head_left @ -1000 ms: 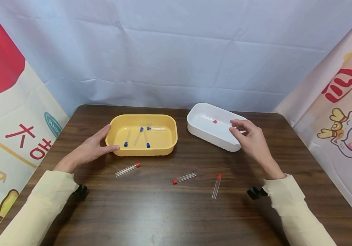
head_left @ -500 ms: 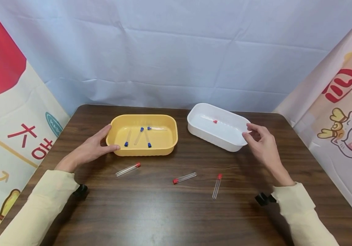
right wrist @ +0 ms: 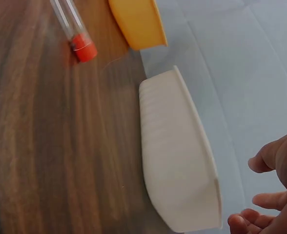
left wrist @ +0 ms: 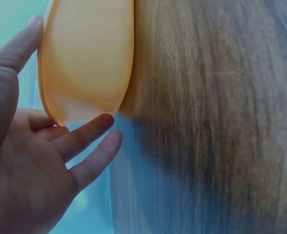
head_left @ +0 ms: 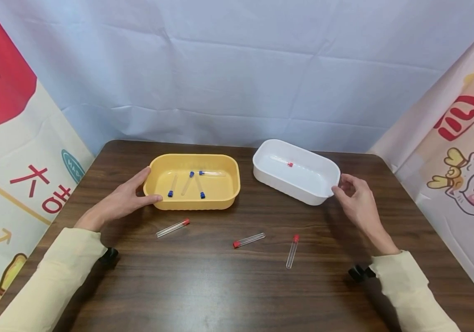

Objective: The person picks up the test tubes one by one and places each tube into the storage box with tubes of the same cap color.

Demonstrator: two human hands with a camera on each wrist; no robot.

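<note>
My left hand (head_left: 126, 196) rests against the left end of the yellow tray (head_left: 195, 204), thumb on its near rim and fingers along the end wall. In the left wrist view its fingers are mostly straight beside the tray wall. Inside lie several clear test tubes with blue caps (head_left: 202, 195). My right hand (head_left: 358, 199) is by the right end of the white tray (head_left: 286, 185), fingers loosely bent. The right wrist view shows nothing in that hand and a gap between its fingertips and the tray. One red-capped test tube (head_left: 281, 161) lies in the white tray.
On the brown table (head_left: 203, 286), in front of the trays, lie three red-capped tubes: a left one (head_left: 172, 228), a middle one (head_left: 249, 240) and a right one (head_left: 292, 251). A pale cloth (head_left: 237, 69) hangs behind the table, with printed sheets at both sides.
My right hand has moved right, from over the white tray to its right end. My left hand has stayed at the yellow tray.
</note>
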